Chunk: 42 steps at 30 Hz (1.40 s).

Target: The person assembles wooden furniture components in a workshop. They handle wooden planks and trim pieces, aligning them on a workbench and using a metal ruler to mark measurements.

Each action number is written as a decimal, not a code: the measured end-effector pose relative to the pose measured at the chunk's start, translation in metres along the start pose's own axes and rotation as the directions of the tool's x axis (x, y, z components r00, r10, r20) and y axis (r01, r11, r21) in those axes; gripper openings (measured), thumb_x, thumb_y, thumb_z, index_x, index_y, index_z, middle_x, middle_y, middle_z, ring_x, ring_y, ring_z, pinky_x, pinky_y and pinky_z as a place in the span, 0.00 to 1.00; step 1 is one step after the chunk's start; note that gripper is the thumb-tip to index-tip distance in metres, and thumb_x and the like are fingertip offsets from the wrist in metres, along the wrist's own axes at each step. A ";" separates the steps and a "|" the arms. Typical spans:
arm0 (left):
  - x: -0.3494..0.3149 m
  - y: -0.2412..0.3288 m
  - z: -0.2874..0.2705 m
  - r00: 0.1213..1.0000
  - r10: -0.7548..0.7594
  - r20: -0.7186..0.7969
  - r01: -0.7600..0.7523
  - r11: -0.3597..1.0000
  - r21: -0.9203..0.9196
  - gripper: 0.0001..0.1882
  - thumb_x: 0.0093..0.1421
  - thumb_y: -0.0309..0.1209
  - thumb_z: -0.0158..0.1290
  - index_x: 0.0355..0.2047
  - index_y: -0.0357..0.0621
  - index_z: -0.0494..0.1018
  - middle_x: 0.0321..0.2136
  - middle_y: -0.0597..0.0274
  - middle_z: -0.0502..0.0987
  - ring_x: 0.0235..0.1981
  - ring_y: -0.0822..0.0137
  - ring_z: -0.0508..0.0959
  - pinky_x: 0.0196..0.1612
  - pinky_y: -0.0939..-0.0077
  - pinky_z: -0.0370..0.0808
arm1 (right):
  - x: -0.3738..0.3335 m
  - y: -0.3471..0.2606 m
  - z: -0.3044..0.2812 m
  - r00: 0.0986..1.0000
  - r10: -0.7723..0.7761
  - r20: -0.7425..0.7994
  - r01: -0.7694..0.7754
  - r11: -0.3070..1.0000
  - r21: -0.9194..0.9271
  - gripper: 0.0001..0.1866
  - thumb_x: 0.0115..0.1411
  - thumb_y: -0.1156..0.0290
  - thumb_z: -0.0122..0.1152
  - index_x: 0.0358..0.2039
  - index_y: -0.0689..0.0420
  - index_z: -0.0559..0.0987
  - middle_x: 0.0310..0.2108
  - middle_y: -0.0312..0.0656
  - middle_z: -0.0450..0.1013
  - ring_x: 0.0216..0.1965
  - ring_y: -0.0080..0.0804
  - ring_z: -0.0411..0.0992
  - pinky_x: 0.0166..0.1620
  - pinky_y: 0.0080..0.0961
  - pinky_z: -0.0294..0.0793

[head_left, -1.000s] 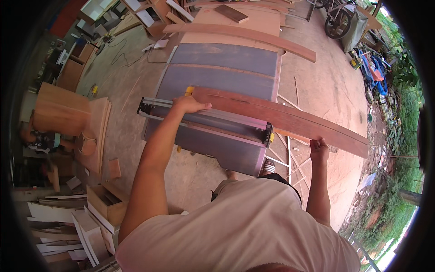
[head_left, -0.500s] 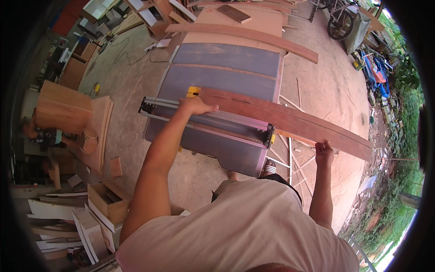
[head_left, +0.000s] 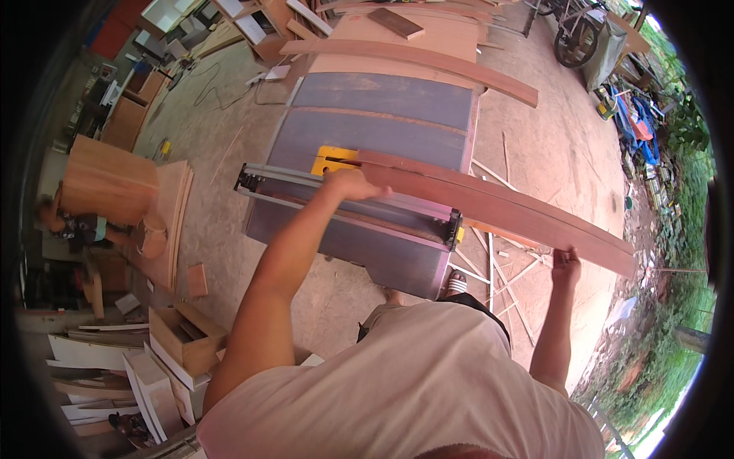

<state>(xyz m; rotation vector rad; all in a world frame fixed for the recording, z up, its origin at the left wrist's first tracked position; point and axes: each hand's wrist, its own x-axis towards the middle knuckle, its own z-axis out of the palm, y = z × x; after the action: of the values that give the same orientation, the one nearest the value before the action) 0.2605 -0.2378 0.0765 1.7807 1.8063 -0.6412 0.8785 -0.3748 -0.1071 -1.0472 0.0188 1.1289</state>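
A long reddish-brown wooden board (head_left: 489, 200) lies slantwise across the grey table saw (head_left: 371, 131), its right end reaching out past the table. A dark line runs lengthwise along it. My left hand (head_left: 356, 184) holds the board's near edge close to its left end, above the metal fence (head_left: 284, 174); some of its fingers are hidden. Just left of the board's end is the yellow insert plate (head_left: 330, 157) with a slot. My right hand (head_left: 566, 268) is closed on the near edge of the overhanging part, fingers curled under it.
Another long board (head_left: 413, 60) lies across the table's far part, with a short dark board (head_left: 395, 23) beyond. Thin offcut strips (head_left: 501, 279) lie on the floor at right. Far left, a person (head_left: 80, 226) is beside a curved wooden panel (head_left: 109, 181). A wooden box (head_left: 186, 340) stands lower left.
The board has slid to the right, and both my hands have moved right with it. More of the yellow insert plate now shows.
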 end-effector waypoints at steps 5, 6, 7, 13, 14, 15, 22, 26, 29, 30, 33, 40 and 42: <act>-0.044 0.068 -0.004 0.998 -0.004 -0.062 0.007 0.999 0.048 0.54 0.46 0.80 0.46 0.47 0.39 0.80 0.54 0.45 0.75 0.60 0.46 0.71 0.61 0.48 0.61 | 0.001 -0.050 -0.005 0.996 0.087 -0.032 -0.089 0.993 -0.079 0.09 0.69 0.63 0.52 0.41 0.54 0.75 0.37 0.37 0.76 0.42 0.35 0.77 0.53 0.43 0.77; -0.044 0.069 -0.001 0.999 -0.009 -0.050 0.012 0.998 0.055 0.53 0.47 0.79 0.46 0.47 0.39 0.80 0.54 0.46 0.76 0.60 0.46 0.70 0.61 0.50 0.60 | 0.006 -0.047 -0.006 0.994 0.098 -0.048 -0.101 0.992 -0.077 0.09 0.69 0.63 0.52 0.41 0.54 0.75 0.36 0.37 0.76 0.41 0.36 0.77 0.53 0.43 0.77; -0.047 0.069 0.000 0.999 -0.021 -0.044 0.024 0.999 0.047 0.52 0.47 0.79 0.46 0.47 0.39 0.80 0.54 0.46 0.76 0.60 0.46 0.70 0.60 0.50 0.60 | 0.008 -0.042 -0.002 0.991 0.119 -0.057 -0.123 0.990 -0.069 0.08 0.69 0.64 0.53 0.40 0.54 0.75 0.36 0.37 0.76 0.41 0.36 0.77 0.52 0.43 0.77; -0.041 0.100 -0.001 0.994 0.054 -0.093 -0.054 0.999 -0.001 0.51 0.48 0.78 0.46 0.47 0.40 0.81 0.54 0.48 0.76 0.60 0.46 0.70 0.59 0.50 0.62 | 0.060 -0.058 -0.087 0.999 0.039 -0.003 -0.038 0.997 0.069 0.10 0.71 0.66 0.47 0.44 0.58 0.73 0.43 0.42 0.73 0.41 0.36 0.74 0.54 0.44 0.75; -0.043 0.106 0.002 0.995 0.062 -0.082 -0.063 0.998 -0.007 0.51 0.49 0.78 0.46 0.47 0.40 0.81 0.54 0.48 0.76 0.59 0.47 0.71 0.59 0.50 0.62 | 0.064 -0.063 -0.090 0.999 0.034 0.026 -0.037 0.994 0.102 0.10 0.71 0.66 0.46 0.44 0.59 0.73 0.43 0.42 0.73 0.40 0.35 0.74 0.53 0.45 0.75; -0.044 0.115 0.003 0.995 0.074 -0.072 -0.075 0.997 -0.013 0.50 0.49 0.77 0.47 0.47 0.40 0.81 0.54 0.48 0.76 0.59 0.47 0.72 0.59 0.50 0.62 | 0.068 -0.069 -0.095 1.000 0.002 -0.022 0.000 0.996 0.084 0.10 0.71 0.67 0.46 0.44 0.59 0.73 0.41 0.42 0.74 0.39 0.35 0.74 0.52 0.47 0.76; -0.056 0.206 0.020 0.981 0.154 -0.119 -0.164 0.983 -0.081 0.43 0.52 0.70 0.51 0.48 0.41 0.80 0.50 0.50 0.79 0.55 0.50 0.76 0.58 0.51 0.63 | 0.100 -0.164 -0.139 0.981 -0.158 -0.111 0.167 0.983 0.082 0.09 0.65 0.73 0.48 0.39 0.64 0.75 0.36 0.45 0.76 0.37 0.38 0.76 0.50 0.46 0.79; -0.067 0.260 0.039 0.970 0.217 -0.113 -0.223 0.974 -0.041 0.40 0.52 0.66 0.55 0.48 0.41 0.80 0.50 0.47 0.78 0.56 0.49 0.74 0.60 0.49 0.62 | 0.098 -0.202 -0.167 0.959 -0.240 -0.152 0.249 0.967 0.043 0.20 0.63 0.71 0.53 0.55 0.66 0.71 0.53 0.48 0.72 0.53 0.41 0.72 0.54 0.43 0.78; -0.049 0.315 0.082 0.838 0.321 -0.441 -0.379 0.924 -0.049 0.42 0.44 0.55 0.66 0.52 0.36 0.74 0.51 0.42 0.74 0.60 0.43 0.66 0.62 0.40 0.57 | 0.091 -0.238 -0.211 0.924 -0.377 -0.069 0.375 0.926 -0.039 0.28 0.64 0.56 0.53 0.57 0.65 0.71 0.55 0.47 0.71 0.55 0.41 0.70 0.58 0.41 0.72; -0.056 0.322 0.094 0.785 0.367 -0.500 -0.445 0.895 -0.042 0.47 0.43 0.53 0.68 0.57 0.35 0.68 0.54 0.38 0.69 0.62 0.42 0.62 0.62 0.37 0.57 | 0.086 -0.231 -0.188 0.935 -0.338 -0.110 0.340 0.940 0.000 0.28 0.63 0.57 0.56 0.56 0.66 0.70 0.55 0.48 0.71 0.55 0.43 0.71 0.58 0.40 0.74; -0.066 0.366 0.107 0.417 0.516 -0.748 -0.592 0.779 0.208 0.52 0.42 0.51 0.66 0.64 0.39 0.60 0.58 0.35 0.63 0.64 0.35 0.58 0.62 0.26 0.50 | 0.078 -0.256 -0.194 0.916 -0.356 -0.183 0.349 0.935 -0.069 0.26 0.62 0.57 0.59 0.52 0.67 0.74 0.52 0.50 0.74 0.52 0.41 0.74 0.55 0.36 0.75; -0.165 0.361 0.022 0.380 0.621 -0.685 -0.552 0.747 0.371 0.41 0.47 0.52 0.61 0.59 0.46 0.66 0.49 0.48 0.69 0.52 0.51 0.69 0.56 0.43 0.61 | 0.003 -0.241 -0.115 0.740 -0.662 -0.119 0.479 0.643 -0.598 0.26 0.62 0.57 0.59 0.53 0.64 0.74 0.53 0.50 0.74 0.52 0.41 0.74 0.56 0.33 0.74; -0.189 0.332 0.013 0.417 0.649 -0.636 -0.588 0.727 0.356 0.39 0.45 0.53 0.63 0.53 0.44 0.70 0.45 0.53 0.72 0.50 0.56 0.71 0.55 0.50 0.62 | -0.025 -0.251 -0.089 0.664 -0.747 -0.025 0.491 0.461 -0.739 0.26 0.62 0.56 0.59 0.53 0.64 0.74 0.53 0.49 0.74 0.53 0.41 0.74 0.56 0.33 0.73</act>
<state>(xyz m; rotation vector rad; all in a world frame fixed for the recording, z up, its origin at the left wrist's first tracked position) 0.5931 -0.3806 0.1992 2.8030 1.2824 0.4055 1.0944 -0.4618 0.0241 -1.7282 -0.5242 0.1868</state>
